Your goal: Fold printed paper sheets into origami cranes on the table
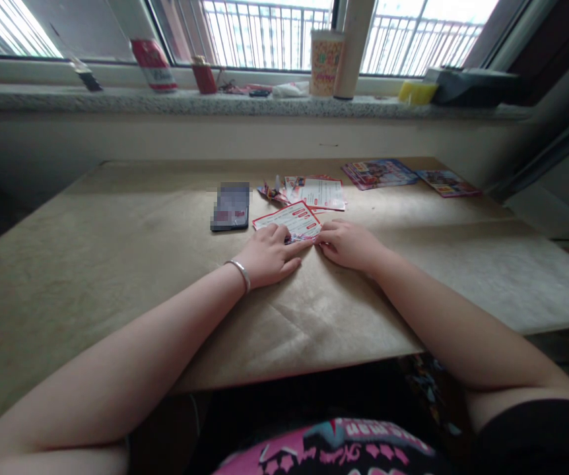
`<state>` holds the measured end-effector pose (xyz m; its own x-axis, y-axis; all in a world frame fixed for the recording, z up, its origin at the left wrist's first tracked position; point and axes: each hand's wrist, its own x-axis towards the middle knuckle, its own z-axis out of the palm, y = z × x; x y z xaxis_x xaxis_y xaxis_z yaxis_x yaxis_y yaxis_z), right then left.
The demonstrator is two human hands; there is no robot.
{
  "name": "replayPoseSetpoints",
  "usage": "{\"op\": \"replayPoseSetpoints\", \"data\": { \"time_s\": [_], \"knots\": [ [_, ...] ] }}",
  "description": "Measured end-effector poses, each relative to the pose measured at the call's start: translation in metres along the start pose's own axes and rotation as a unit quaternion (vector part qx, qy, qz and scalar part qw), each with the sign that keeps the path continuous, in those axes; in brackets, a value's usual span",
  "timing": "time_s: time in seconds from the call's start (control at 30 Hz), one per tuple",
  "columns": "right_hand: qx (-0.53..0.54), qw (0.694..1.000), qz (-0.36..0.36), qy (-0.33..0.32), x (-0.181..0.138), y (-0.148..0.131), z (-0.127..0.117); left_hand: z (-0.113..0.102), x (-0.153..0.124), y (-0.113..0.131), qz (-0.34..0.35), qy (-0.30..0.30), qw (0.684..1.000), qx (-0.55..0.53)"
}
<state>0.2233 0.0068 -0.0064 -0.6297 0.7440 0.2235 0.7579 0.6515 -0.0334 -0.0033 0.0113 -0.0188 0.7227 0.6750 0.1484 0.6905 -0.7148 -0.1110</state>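
Observation:
A red-and-white printed paper sheet (292, 220) lies on the brown paper-covered table (116, 264). My left hand (268, 255), with a silver bangle on the wrist, lies flat on the sheet's near edge, fingers stretched out. My right hand (346, 244) rests beside it, fingertips curled and pressing the sheet's near right corner. The two hands almost touch. A small folded colourful paper piece (272, 192) lies just beyond the sheet.
A dark phone (230, 207) lies left of the sheet. More printed sheets (320, 192) sit behind it, and leaflets (378, 173) at the far right. The windowsill holds a cup (326, 63), a red can (154, 64) and a yellow sponge (416, 92).

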Motion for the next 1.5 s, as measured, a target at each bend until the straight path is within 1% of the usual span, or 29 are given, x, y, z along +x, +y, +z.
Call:
{"op": "replayPoseSetpoints", "data": {
  "time_s": [0.17,0.4,0.53,0.67,0.83,1.03,1.3,1.4,1.5],
  "knots": [
    [-0.002,1.0,0.013,0.007,0.003,-0.003,-0.001,0.0,0.0,0.0,0.005,0.001,1.0,0.0],
    [-0.007,0.999,0.031,-0.005,0.002,-0.003,-0.002,-0.007,-0.003,-0.005,0.024,0.003,1.0,-0.009],
    [0.003,1.0,0.029,-0.002,0.001,0.0,0.001,-0.014,-0.007,-0.014,0.044,-0.006,0.999,-0.023],
    [0.005,1.0,0.029,0.008,0.0,0.0,0.002,-0.015,-0.011,-0.027,0.062,-0.01,0.997,-0.049],
    [0.011,0.999,0.037,0.003,0.0,0.0,0.001,-0.018,-0.013,-0.038,0.061,-0.025,0.996,-0.059],
    [0.017,0.999,0.039,0.002,-0.002,0.002,0.001,-0.026,-0.016,-0.039,0.042,-0.044,0.997,-0.056],
    [0.037,0.998,0.042,0.01,-0.002,0.005,0.003,-0.027,-0.02,-0.048,0.035,-0.047,0.996,-0.07],
    [0.034,0.998,0.041,0.014,-0.002,0.005,0.003,-0.028,-0.021,-0.048,0.037,-0.039,0.996,-0.07],
    [0.027,0.999,0.039,0.014,-0.003,0.003,0.002,-0.025,-0.02,-0.042,0.027,-0.016,0.999,-0.034]
  ]
}}
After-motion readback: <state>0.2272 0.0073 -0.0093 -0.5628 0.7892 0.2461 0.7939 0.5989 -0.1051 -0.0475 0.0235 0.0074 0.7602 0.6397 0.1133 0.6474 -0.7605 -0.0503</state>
